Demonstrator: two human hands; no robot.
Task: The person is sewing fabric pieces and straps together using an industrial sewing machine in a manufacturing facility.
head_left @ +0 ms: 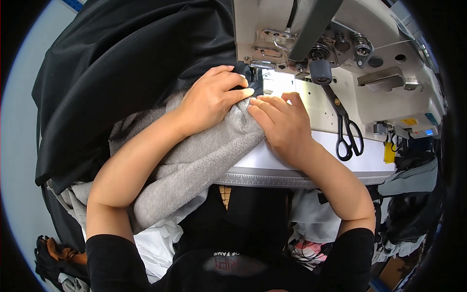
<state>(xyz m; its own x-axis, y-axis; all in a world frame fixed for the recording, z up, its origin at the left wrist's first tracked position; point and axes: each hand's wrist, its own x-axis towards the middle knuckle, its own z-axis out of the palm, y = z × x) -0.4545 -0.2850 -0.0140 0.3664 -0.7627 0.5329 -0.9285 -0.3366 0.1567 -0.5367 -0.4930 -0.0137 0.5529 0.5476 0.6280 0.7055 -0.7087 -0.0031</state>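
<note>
Thick grey knit fabric (194,165) lies bunched across the table edge, with a large sheet of smooth black fabric (131,58) over and beyond it. Both reach the stitching area of a sewing machine (389,68). My left hand (209,100) is closed over the place where the two fabrics meet, thumb and curled fingers just short of the presser foot (255,75). Close beside it, my right hand (284,124) pinches the grey fabric's edge with bent fingers. What lies under the fingertips of either hand is hidden.
Black-handled scissors (346,129) rest on the machine bed at right. A ruler strip (267,177) runs along the table's front edge. White cloth (158,243) hangs by my lap; dark and grey garments (413,194) are piled at right, more cloth (61,258) lower left.
</note>
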